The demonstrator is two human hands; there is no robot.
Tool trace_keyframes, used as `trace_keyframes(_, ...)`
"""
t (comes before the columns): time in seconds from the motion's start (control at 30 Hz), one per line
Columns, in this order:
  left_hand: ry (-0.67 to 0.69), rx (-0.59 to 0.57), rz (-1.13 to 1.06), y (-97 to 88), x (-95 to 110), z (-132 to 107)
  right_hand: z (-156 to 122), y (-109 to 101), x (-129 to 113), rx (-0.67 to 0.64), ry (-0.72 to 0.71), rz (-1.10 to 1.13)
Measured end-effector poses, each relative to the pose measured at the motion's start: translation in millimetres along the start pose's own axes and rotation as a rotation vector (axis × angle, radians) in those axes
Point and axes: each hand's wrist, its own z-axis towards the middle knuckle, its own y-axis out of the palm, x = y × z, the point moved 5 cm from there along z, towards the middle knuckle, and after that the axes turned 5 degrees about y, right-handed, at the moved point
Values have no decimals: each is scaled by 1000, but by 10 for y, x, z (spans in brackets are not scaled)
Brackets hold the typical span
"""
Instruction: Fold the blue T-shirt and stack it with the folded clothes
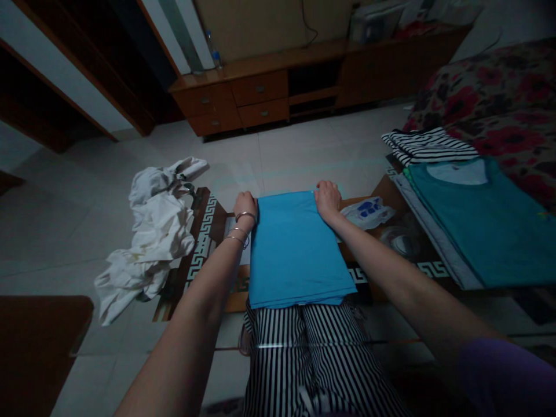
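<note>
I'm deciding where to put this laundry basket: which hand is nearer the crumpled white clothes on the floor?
Left. The left hand is at the near edge of the folded blue cloth, just right of the crumpled white clothes. The right hand is farther, at the cloth's opposite edge.

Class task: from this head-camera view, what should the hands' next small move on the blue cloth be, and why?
Probably fold the far edge toward the body: the left hand and right hand both sit at the far edge of the folded blue garment, and its long, flat shape seems to leave room for another fold.
</note>
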Motion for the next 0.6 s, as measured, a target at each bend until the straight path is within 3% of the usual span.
trace_keyframes(0.1,23,8,40,-96,47,-71,-163,-231,-117,22,-78,-17)
trace_keyframes(0.2,156,35,117,-349,165,-414,-557,-592,-184,24,-266,32)
trace_keyframes(0.3,541,16,143,-601,357,-1186,-1168,-924,-90,-155,-492,169)
trace_keyframes(0.37,783,-104,117,-669,409,-1831,-1625,-1089,45,-336,-638,250)
trace_keyframes(0.43,913,-202,166,-676,370,-2381,-2035,-1206,195,-463,-771,256)
trace_keyframes(0.5,972,-266,237,-640,297,-2731,-2328,-1273,317,-484,-866,203)
trace_keyframes(0.6,1002,-331,336,-556,229,-2891,-2531,-1291,365,-394,-941,71)
